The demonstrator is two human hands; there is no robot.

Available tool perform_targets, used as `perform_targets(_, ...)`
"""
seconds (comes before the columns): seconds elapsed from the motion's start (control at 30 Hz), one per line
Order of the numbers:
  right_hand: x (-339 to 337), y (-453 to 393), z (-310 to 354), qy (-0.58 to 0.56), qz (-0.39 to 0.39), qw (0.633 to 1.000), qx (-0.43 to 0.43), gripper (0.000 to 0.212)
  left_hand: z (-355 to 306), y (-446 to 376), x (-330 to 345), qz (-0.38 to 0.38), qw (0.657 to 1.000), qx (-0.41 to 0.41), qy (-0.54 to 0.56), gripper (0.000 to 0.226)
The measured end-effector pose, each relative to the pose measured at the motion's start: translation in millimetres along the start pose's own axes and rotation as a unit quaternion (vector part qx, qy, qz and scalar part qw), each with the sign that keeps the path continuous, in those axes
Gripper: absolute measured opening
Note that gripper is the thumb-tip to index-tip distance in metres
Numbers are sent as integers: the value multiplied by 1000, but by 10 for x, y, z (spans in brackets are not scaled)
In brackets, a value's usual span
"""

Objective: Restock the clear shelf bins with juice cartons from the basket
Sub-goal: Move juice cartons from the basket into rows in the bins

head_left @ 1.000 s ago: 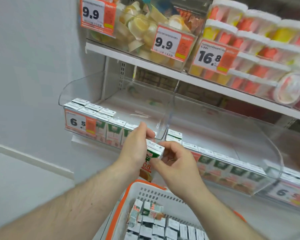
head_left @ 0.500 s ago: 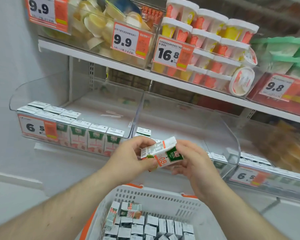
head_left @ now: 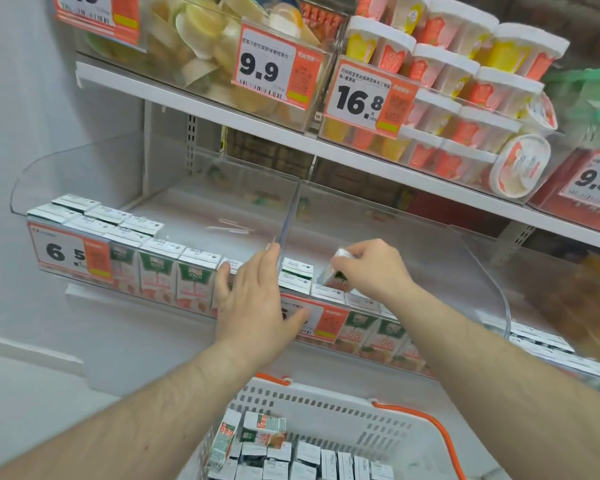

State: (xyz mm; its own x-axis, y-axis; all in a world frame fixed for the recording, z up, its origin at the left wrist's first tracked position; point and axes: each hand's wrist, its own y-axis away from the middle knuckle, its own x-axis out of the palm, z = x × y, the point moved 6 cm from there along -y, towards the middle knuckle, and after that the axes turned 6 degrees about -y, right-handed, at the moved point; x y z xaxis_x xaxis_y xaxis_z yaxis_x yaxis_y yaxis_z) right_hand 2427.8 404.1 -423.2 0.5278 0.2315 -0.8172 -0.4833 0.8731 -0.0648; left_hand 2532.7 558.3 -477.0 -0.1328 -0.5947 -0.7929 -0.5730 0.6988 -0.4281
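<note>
A person is standing at a shelf [head_left: 194, 88] of clear bins, a white basket [head_left: 329, 407] of juice cartons sitting below; the middle bin [head_left: 471, 268] is taking a tilted carton [head_left: 333, 277], which the right hand [head_left: 371, 268] is gripping with curled fingers just behind the front row, while the left hand [head_left: 253, 303] is resting flat, fingers straight, against the bins' front edge
</note>
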Motion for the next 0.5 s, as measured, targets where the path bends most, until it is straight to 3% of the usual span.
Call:
perform_targets(0.1, 258, -141, -40, -10, 73, 997, 25, 24, 11, 1, 38, -9, 1000, -10, -5, 98)
perform_targets(0.3, 354, -174, 3, -60, 147, 986, 48, 37, 24, 4, 58, -17, 1000, -5, 8, 98)
perform_targets(0.5, 369, -206, -28, -23, 153, 987, 46, 33, 25, 6, 64, -23, 1000, -5, 21, 96)
